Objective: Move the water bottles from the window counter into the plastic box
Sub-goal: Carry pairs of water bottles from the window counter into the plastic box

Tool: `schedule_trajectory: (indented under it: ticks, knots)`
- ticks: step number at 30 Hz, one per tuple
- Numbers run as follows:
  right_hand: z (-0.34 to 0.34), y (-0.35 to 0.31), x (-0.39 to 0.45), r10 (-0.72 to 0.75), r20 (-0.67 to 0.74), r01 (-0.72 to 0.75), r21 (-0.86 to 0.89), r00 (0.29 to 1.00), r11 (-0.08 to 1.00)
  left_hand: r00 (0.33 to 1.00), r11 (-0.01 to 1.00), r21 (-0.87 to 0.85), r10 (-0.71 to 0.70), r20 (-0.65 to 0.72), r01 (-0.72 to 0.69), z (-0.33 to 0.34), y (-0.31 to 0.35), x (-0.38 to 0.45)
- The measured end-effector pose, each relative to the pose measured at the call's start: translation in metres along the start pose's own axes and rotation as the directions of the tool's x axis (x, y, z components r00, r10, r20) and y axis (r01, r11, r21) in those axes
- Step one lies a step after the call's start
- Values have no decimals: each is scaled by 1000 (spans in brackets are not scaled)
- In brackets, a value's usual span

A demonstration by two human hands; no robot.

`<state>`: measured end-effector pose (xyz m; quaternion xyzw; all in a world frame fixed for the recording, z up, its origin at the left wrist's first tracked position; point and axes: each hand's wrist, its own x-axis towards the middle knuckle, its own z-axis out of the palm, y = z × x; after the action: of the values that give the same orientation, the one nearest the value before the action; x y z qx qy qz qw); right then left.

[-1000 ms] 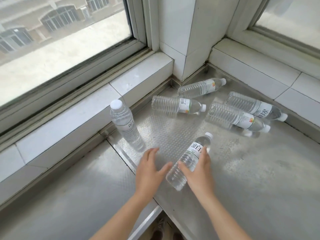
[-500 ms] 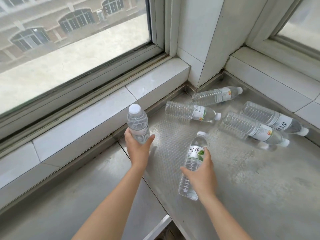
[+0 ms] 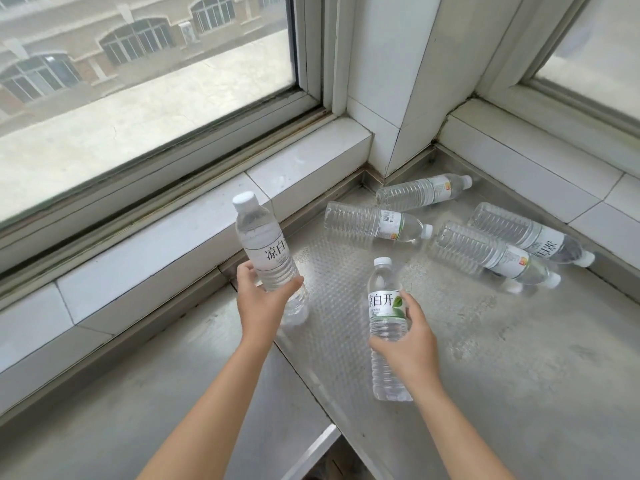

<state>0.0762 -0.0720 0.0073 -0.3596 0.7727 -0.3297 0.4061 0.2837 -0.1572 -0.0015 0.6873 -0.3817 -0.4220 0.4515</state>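
Left hand grips one bottle around its lower body, fingers and thumb wrapped round it, cap up and leaning slightly left, lifted just off the counter. Right hand is curled round a second bottle at mid-body just under the label, cap pointing up and away, base hanging toward the camera. The two held bottles sit side by side, a clear gap between them. Beyond the hands, four more bottles lie on their sides in the far corner: one closest to the corner pillar, one just in front of it, and two lying close together to the right, caps pointing right. The counter is dull steel with a dimpled patch under the bottles, and a seam runs diagonally between the forearms. A white tiled ledge borders it on the left and far right, under the windows. Open metal stretches to the right of the right hand. The plastic box is out of view.
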Motion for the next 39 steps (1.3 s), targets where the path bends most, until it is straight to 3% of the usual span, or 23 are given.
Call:
schedule_trajectory:
  ticks: [6,12,22,30,39]
  knots:
    - [-19,-23,-32,-74,-28,76,66,997,995,997,997,-78,-18,80,25,-38,23,-39]
    - [-31,-38,-80,-198,50,189,140,979,972,991,994,-111,2,130,12,-79,46,-100]
    - [-52,-51,-153,-463,301,409,226,834,884,993,970,-231,-95,-68,77,-128,46,-236]
    - [-61,-54,-231,-573,517,503,286,636,815,932,937,-339,-195,-306,85,-185,29,-341]
    - [-1,-55,-332,-585,756,541,373,293,754,819,913,-405,-198,-539,-45,-263,7,-452]
